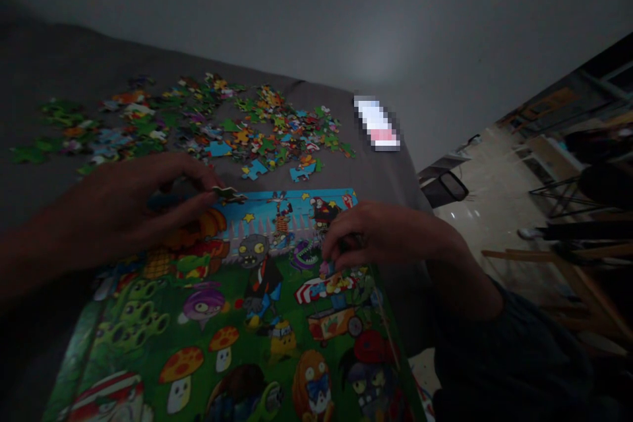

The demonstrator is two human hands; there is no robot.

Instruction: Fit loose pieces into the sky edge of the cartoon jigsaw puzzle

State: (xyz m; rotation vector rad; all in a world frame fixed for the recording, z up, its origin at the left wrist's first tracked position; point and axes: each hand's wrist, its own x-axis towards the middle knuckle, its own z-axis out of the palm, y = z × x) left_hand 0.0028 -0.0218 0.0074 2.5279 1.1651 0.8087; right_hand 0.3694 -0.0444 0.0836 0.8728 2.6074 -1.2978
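Over the far edge of the picture board (237, 333), the left hand (148, 194) pinches a puzzle piece (229, 194), seemingly for checking; the right hand (368, 232) curls above the board's right side, grip too dim to tell; next likely calls for orienting the piece.

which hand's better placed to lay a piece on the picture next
Probably the left hand: it pinches a puzzle piece at the far edge of the picture; whether the right hand holds one is unclear.
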